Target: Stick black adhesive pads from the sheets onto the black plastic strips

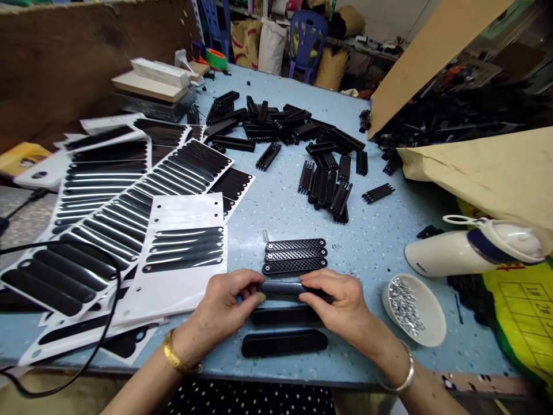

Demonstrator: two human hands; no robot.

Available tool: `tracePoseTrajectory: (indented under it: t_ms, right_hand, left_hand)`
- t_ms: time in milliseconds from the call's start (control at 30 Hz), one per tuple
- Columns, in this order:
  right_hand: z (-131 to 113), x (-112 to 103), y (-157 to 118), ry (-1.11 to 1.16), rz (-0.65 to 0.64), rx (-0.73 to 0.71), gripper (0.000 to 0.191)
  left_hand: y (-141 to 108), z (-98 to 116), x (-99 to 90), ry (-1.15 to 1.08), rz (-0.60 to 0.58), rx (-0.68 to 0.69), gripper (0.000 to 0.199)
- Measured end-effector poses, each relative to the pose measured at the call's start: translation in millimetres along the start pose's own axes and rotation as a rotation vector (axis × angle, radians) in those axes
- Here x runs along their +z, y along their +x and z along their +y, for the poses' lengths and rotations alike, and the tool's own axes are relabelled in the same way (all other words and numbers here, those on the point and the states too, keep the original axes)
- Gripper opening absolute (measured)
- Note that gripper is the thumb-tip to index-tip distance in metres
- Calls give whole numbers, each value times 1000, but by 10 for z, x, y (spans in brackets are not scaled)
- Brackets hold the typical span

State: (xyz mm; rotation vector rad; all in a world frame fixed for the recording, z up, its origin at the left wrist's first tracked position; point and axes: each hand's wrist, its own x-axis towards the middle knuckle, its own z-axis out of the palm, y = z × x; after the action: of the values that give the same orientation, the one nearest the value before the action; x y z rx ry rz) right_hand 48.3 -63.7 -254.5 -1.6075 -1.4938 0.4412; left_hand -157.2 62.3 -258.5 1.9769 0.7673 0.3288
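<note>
My left hand (224, 302) pinches the left end of a glossy black strip (281, 287), thumb and fingers pressed together. At its other end my right hand (339, 302) grips it the same way, fingers closed over the edge. Whether the strip lies on a bar beneath it is hidden by my fingers. Just in front of me lie two smooth black bars (285, 343), the farther one partly under my right hand. Beyond the strip, three black bars with a diamond-patterned face (296, 255) lie side by side, with small silver pieces at their ends.
Sheets of black adhesive strips (142, 190) overlap on the left, near a black cable (116, 276). Many loose black slotted parts (276, 124) lie toward the back. At right are a white bowl (434, 323) of small metal pieces and a white bottle (444, 253) on its side.
</note>
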Motion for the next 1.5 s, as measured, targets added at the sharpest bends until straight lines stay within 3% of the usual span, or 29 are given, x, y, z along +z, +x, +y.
tracePoseTrajectory:
  t_ms: [667,900,1100,1500]
  right_hand:
    - [19,26,15,-60,-43,-20,12]
    - [30,61,15,-51,-11,-40,10]
    - [37,78,12,-38,-6,-53,10]
    - [7,80,20,-34,-26,-28,11]
  left_hand:
    - [20,28,-2,0,-10,-13,18]
    - [1,-13,28,34,123,18,22]
    - [-19,-44,28,30,102,80,21]
    - [3,9,3,13,60,20,19]
